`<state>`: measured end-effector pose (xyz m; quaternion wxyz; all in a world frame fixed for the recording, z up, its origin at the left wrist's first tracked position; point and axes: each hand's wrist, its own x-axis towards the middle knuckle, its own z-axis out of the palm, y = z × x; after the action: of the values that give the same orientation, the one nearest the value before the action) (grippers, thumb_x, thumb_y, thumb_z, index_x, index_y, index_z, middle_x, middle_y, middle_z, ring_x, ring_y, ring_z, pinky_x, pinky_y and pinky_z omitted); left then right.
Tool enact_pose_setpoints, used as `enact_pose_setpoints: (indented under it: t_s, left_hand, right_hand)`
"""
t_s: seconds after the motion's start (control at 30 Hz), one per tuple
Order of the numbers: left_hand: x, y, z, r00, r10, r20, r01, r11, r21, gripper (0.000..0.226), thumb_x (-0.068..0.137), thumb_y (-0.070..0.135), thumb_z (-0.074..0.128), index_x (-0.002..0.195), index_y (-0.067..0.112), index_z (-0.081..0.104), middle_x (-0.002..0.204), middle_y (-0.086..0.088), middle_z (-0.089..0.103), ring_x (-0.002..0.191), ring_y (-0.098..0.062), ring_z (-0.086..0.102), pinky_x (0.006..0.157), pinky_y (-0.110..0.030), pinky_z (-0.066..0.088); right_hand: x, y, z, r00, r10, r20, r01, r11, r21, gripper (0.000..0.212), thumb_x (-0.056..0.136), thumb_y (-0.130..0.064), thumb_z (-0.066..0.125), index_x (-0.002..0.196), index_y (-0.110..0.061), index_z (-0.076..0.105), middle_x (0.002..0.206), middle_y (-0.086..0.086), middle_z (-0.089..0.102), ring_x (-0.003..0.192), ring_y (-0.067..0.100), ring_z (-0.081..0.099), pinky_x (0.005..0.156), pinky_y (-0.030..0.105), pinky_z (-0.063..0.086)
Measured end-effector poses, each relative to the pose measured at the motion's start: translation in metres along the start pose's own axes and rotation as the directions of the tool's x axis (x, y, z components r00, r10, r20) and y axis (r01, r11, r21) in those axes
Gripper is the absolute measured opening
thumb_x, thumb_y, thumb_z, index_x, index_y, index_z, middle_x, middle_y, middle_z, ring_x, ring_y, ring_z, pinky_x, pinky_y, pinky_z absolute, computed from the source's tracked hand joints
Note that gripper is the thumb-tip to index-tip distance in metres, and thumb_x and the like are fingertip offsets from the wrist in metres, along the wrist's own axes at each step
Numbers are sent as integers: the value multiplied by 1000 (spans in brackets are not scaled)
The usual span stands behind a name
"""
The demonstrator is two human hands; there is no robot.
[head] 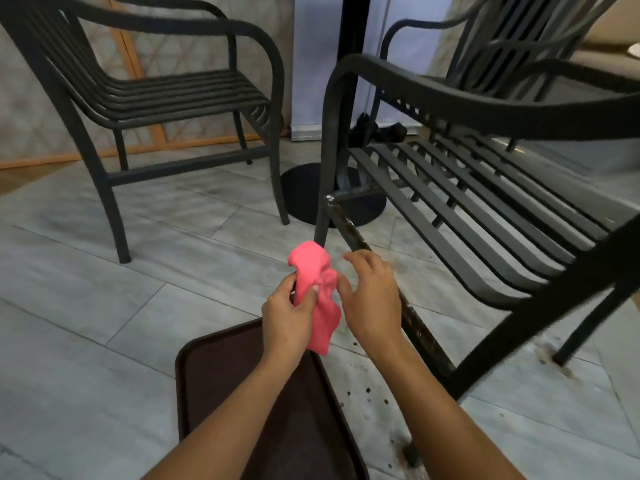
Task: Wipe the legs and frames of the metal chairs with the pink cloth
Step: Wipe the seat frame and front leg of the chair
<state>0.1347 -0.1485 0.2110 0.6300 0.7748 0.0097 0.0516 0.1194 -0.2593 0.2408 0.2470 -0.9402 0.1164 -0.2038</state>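
Left hand [289,315] grip: pink cloth [317,294]

Café or restaurant seating area. Two dark slatted metal armchairs [166,91] [485,174] flank a pedestal table's post [353,64] and round base [311,192] on grey tiled floor [86,306]; a brown serving tray [214,375] lies nearby.

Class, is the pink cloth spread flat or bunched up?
Bunched up: the pink cloth hangs crumpled from the left hand, not spread.
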Motion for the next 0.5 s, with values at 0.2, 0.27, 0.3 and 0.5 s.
enact_pose_setpoints:
  t_s: [0.2,0.27,0.3,0.5]
  left_hand:
    - [48,8,19,1000,-8,28,8,1000,3,8,88,24,61,89,17,63,79,-2,66,72,-14,61,61,-23,48]
    - [59,8,24,999,-3,41,3,1000,4,9,89,25,60,92,16,63,79,1,65,72,-10,60,60,-20,46]
    - [65,7,26,999,1,53,-2,1000,4,11,89,25,60,94,16,63,81,2,65,73,-9,61,61,-20,46]
    - [96,-9,36,995,51,81,-52,999,12,23,88,27,61,108,16,62,93,5,65,86,-9,61,68,-16,46]
  right_hand:
    - [43,6,20,1000,4,4,-4,999,-52,40,93,-30,52,132,-19,49,140,1,43,128,17,36,103,32,33]
    - [55,9,26,1000,6,9,-6,998,-66,45,92,-31,53,134,-19,45,143,3,40,130,19,33,105,34,30]
    - [60,10,29,1000,14,8,-13,996,-83,48,91,-31,53,136,-19,43,145,4,37,132,20,31,107,35,28]
    - [90,28,50,989,150,-5,-147,960,-239,72,85,-35,63,143,-15,25,151,13,22,137,31,23,110,45,27]
